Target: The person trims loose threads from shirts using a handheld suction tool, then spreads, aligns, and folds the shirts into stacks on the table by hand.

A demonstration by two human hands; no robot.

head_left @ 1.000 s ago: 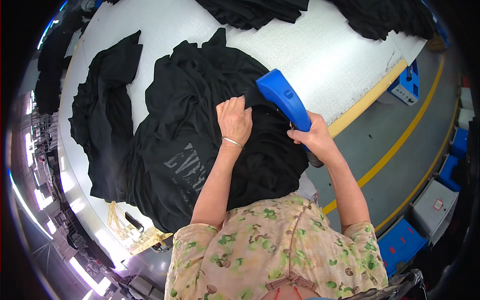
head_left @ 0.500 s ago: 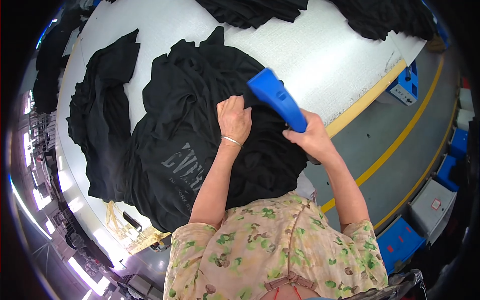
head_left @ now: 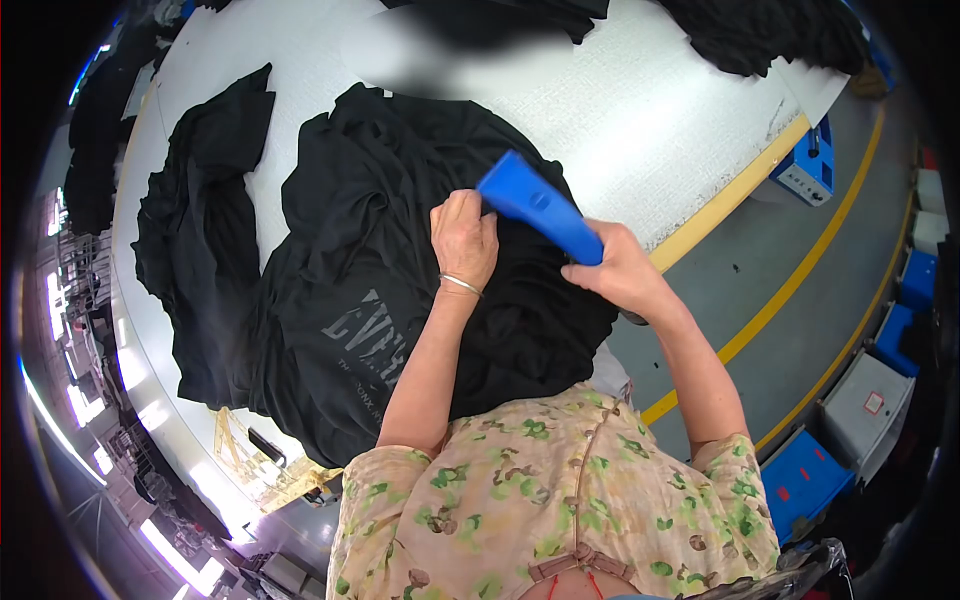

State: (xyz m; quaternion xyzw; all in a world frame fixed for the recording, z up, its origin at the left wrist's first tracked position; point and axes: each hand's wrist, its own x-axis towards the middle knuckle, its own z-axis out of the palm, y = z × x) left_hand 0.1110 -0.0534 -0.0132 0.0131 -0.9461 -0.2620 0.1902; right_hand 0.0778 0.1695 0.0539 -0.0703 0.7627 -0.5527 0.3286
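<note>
My right hand (head_left: 625, 268) is wrapped around the handle of a blue handheld tool (head_left: 540, 210) with a wide, flat head. The tool points up and left over a bunched black shirt (head_left: 345, 215) with grey lettering. Its head comes right up to the knuckles of my left hand (head_left: 464, 237). The fingers of my left hand are curled closed on the shirt's dark fabric, which spills over the table edge toward my body. Left of it lies another black garment (head_left: 215, 170).
More black garments (head_left: 770, 35) lie along the far side of the white table (head_left: 640, 110). A blue box-shaped unit (head_left: 808, 170) sits by the table's right edge. Blue and grey bins (head_left: 870, 400) line the floor at the right, past yellow floor lines.
The blue tool has shifted left and slightly down, its head now close against my left hand. A cloth tip at the shirt's top has dropped. My left hand stays nearly in place.
</note>
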